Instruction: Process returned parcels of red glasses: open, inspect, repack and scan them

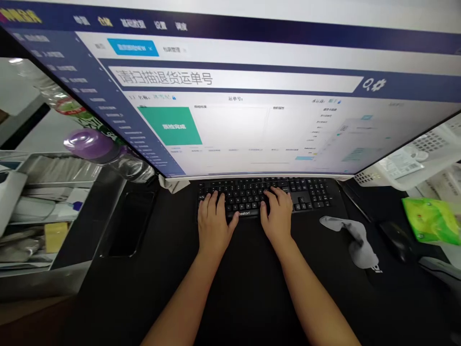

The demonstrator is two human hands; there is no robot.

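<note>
A black keyboard lies on a dark desk mat just under a large monitor showing a software window with a green box. My left hand rests on the keyboard's left half, fingers stretched out over the keys and thumb at the space bar. On the middle keys sits my right hand, its fingers apart and lying on the keys. Neither hand holds anything.
A black phone lies left of the keyboard. A clear bottle with a purple cap lies tipped beside a metal tray of papers. To the right are a grey cloth, a black mouse, a green packet and white baskets.
</note>
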